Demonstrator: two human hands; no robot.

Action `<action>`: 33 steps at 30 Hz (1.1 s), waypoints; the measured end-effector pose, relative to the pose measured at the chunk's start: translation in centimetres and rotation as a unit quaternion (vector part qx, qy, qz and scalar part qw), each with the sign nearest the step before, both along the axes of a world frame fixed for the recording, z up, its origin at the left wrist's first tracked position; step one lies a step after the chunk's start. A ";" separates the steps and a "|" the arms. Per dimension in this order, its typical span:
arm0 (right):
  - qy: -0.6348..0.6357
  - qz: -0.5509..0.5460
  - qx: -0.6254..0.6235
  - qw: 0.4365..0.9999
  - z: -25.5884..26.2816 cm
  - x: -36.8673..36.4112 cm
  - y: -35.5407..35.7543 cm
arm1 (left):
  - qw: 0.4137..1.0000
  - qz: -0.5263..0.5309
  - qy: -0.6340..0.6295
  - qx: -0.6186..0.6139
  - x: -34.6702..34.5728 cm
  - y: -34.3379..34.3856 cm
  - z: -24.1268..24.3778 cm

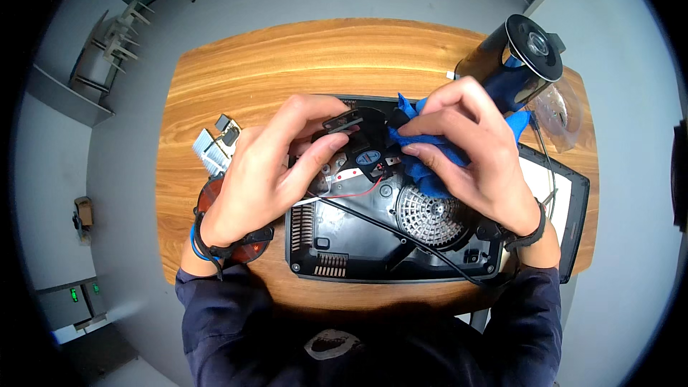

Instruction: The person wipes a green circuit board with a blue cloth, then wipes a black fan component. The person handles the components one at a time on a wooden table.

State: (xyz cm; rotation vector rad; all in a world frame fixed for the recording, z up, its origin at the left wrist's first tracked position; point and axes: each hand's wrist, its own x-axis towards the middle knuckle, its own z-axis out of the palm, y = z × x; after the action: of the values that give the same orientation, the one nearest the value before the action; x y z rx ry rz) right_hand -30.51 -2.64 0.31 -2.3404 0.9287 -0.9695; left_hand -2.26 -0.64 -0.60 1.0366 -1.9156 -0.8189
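My left hand (269,177) grips the frame of a small black cooling fan (361,142) between thumb and fingers. A round blue label marks the fan's hub, and thin red and white wires (357,194) run from it. In my right hand (478,156) is a crumpled blue cloth (441,164), pressed close to the fan's right side. Both are above the black plastic base (355,242) of an appliance, likely an induction cooker. Its round vent grille (427,215) is partly covered by the cloth. A black power cord (395,226) lies diagonally across the base.
Left of the base are a circuit board with a heat sink (212,150) and a reddish-brown coil disc (252,252), partly under my left wrist. A black cylindrical jug (510,64) stands back right, near a clear plastic bag (564,118). A black-framed panel (575,220) lies at right.
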 end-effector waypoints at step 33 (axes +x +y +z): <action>0.024 -0.028 -0.026 0.999 -1.8 0.1 -1.1 | 0.993 -0.035 -0.095 0.066 -0.1 -0.2 0.4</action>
State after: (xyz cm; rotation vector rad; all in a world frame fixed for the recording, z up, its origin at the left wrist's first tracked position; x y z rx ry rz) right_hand -30.43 -3.74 -1.46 -2.4028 1.0036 -0.9733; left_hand -2.34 -0.88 -0.19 1.1672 -2.0904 -0.9249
